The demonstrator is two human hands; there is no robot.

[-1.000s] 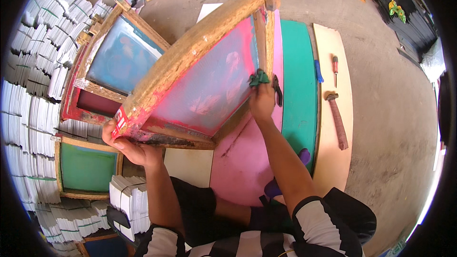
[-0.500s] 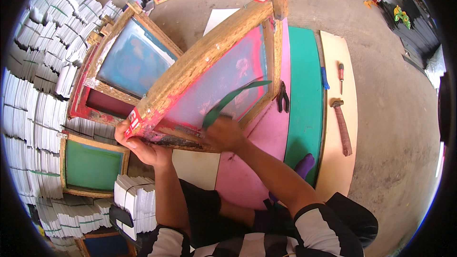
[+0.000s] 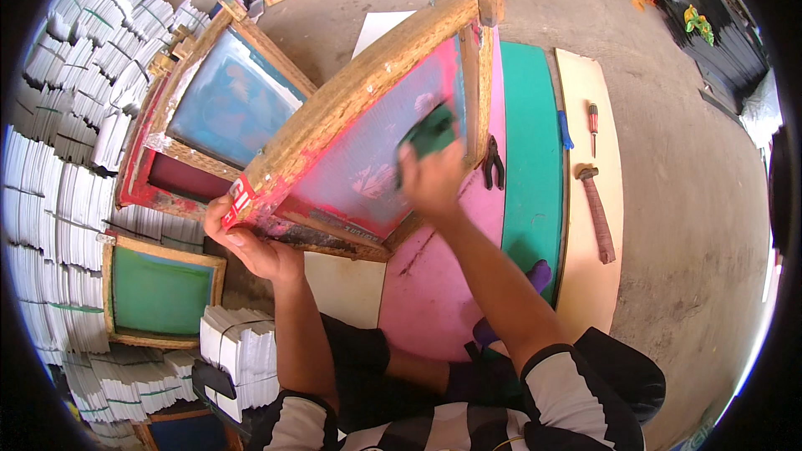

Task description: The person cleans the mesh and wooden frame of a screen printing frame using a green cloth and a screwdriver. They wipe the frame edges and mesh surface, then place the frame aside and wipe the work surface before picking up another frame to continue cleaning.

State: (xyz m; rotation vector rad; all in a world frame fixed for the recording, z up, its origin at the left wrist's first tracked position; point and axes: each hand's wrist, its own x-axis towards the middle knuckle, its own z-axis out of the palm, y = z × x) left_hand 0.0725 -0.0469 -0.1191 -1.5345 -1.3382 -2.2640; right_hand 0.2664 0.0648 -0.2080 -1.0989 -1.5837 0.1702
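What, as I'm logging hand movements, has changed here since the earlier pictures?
The right hand, holding the green cloth, went from the right side of the wooden frame down to its lower edge, then up over the mesh. Nothing was released. The left hand still grips the frame's lower left corner; pliers, screwdriver and hammer lie where they were.

Floor: bare grey-brown concrete floor [image 3: 685, 209], scuffed, with small scraps toward the far end
Underfoot: pink board [image 3: 434, 309], green board [image 3: 531, 100] and tan board [image 3: 585, 301], side by side
Left side: banded white paper bundles [image 3: 42, 192], piled high
Far right: dark flat sheets [image 3: 728, 46], stacked
Light: soft, brightest along the right rim
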